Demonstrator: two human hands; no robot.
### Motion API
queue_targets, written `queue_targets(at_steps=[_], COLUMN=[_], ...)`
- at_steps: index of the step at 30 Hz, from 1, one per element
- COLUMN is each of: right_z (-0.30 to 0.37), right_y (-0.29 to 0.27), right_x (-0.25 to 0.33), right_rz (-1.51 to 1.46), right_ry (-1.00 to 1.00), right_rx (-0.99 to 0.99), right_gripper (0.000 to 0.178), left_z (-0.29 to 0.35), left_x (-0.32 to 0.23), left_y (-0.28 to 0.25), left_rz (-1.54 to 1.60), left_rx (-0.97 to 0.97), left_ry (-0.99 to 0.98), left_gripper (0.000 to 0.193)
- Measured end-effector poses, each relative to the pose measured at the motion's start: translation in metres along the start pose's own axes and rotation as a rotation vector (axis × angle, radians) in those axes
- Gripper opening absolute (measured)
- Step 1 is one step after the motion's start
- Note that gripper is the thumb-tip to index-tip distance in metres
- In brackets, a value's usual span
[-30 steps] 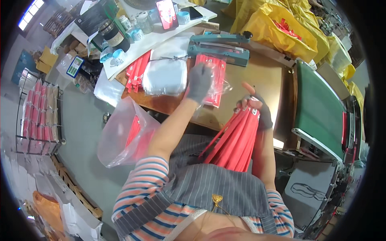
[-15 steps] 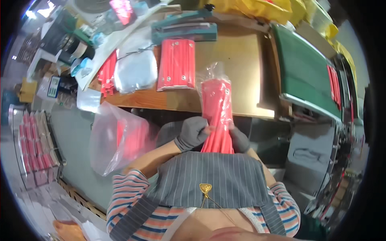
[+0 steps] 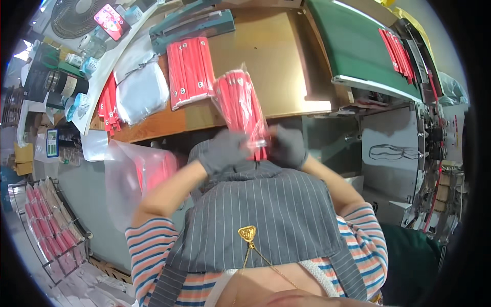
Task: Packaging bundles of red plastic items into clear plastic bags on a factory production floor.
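Head view: bundle of red sticks in a clear bag (image 3: 241, 110) upright just in front of the wooden bench (image 3: 266, 56), lower end pinched between both gloved hands. Left hand (image 3: 222, 152) closed on the bag's near end; right hand (image 3: 289, 147) apparently closed on it too, though blurred. Best kept gripped low, sticks squared and tilted toward the bench, clear of the flat red pack (image 3: 190, 71) beyond.

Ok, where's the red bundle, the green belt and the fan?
red bundle (image 3: 241, 105), head view, middle of its clear wrapper.
green belt (image 3: 358, 46), head view, bare belt surface.
fan (image 3: 69, 18), head view, its grille.
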State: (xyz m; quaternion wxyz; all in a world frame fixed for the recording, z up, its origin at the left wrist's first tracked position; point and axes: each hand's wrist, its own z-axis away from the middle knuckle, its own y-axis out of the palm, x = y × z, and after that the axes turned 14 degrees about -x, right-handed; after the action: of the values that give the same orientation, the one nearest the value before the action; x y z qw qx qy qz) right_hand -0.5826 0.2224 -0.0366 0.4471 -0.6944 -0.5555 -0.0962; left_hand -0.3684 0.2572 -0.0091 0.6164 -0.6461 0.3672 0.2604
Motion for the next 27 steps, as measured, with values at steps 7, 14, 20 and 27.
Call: queue_targets(at_steps=[7,14,20,27], right_z=[-0.206,-0.259,-0.254,-0.266], right_y=[-0.04,-0.073,-0.098,-0.106], right_x=[-0.01,-0.022,-0.025,0.013], right_rz=[0.495,0.11,-0.111,0.173], right_ry=[-0.264,0.461,0.595,-0.169], right_rx=[-0.246,0.087,0.094,-0.091], right_gripper=[0.009,0.018,0.02,0.037], left_z=[-0.15,-0.187,-0.173,-0.152], left_x=[-0.019,-0.05,-0.062,-0.094], left_y=[-0.136,-0.153,-0.14,-0.143], left_rz=[-0.547,-0.485,0.111,0.272], left_rx=[-0.5,-0.269,-0.304,-0.325], left_ry=[0.312,0.271,0.01,-0.031], left_gripper=[0.013,0.028,0.034,0.026])
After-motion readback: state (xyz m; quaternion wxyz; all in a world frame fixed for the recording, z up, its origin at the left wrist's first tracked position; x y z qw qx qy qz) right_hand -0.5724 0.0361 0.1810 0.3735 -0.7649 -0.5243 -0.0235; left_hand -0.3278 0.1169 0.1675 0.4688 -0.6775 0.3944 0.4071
